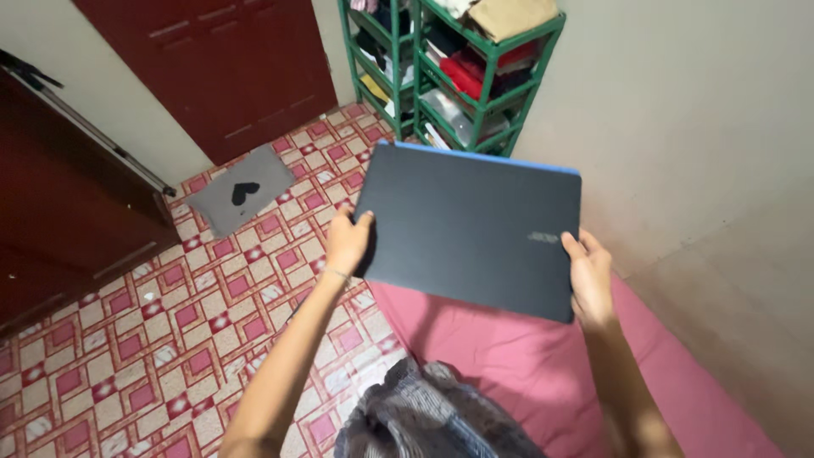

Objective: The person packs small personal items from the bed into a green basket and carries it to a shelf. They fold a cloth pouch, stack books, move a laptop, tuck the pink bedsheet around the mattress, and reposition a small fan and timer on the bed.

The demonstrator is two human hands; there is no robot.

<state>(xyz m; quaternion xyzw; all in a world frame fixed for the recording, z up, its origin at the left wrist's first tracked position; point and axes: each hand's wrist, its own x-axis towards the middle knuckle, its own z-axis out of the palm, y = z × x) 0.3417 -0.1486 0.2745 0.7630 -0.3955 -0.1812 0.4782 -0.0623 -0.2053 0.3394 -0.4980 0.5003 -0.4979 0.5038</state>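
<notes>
Right at the near edge, a rumpled grey patterned cloth (pixel 432 411) sits low in view, lying on a pink mattress (pixel 509 356) that runs off to the right along a pale wall (pixel 695 127). Both bare arms reach up from there, and here is the action: a closed dark grey laptop (pixel 471 229) with a blue far edge is held in the air above the mattress's far end, lid up and tilted a little. The left hand (pixel 348 242) has its grip clamped on the laptop's left edge, fingers curled over the top. The right hand (pixel 589 280) is clamped on the near right corner, thumb lying on the lid. To the left the floor (pixel 153 339) spreads out in red and cream patterned tiles. Farther off, a grey doormat (pixel 242 191) with a black heart lies before a dark red door (pixel 220 59). Beyond the laptop stands a green rack (pixel 475 110) stacked with folded clothes.
</notes>
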